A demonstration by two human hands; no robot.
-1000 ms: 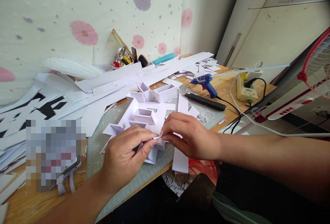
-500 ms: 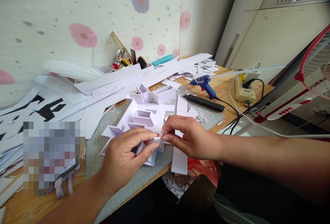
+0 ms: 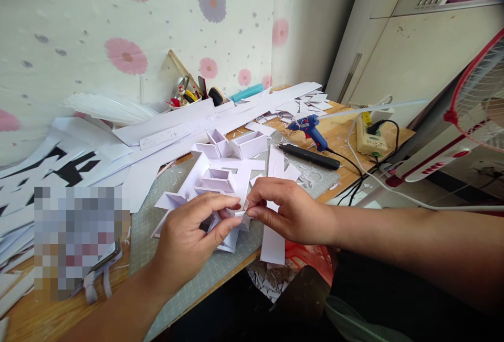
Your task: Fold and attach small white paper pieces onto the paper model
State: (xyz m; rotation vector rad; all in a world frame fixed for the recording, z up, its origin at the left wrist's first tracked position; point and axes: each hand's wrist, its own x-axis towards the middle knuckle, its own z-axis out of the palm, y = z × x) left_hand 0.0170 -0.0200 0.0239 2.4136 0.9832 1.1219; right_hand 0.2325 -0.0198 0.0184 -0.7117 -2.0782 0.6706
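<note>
Both hands meet over the near side of a white foam-board model [image 3: 220,187] with several upright walls and box-like compartments. My left hand [image 3: 192,229] has thumb and index finger curled around a small white board piece [image 3: 238,213]. From the right, my right hand [image 3: 289,210] pinches the same piece's end between thumb and index finger. Whether the piece is joined to the model cannot be made out, since the fingers cover much of it. Beneath the model lies a grey-green cutting mat [image 3: 144,224]. Loose white board boxes [image 3: 250,145] stand just behind.
A blue glue gun [image 3: 313,131] and a black cutter-like tool [image 3: 311,157] lie to the right, near a power strip [image 3: 369,138]. White board sheets [image 3: 173,116] and offcuts cover the back. A fan [image 3: 478,95] stands right; a partly blurred phone [image 3: 106,258] lies left.
My left index finger has lifted slightly, widening the gap to the thumb around the small piece. My right hand keeps its pinch. The whole view has shifted a little.
</note>
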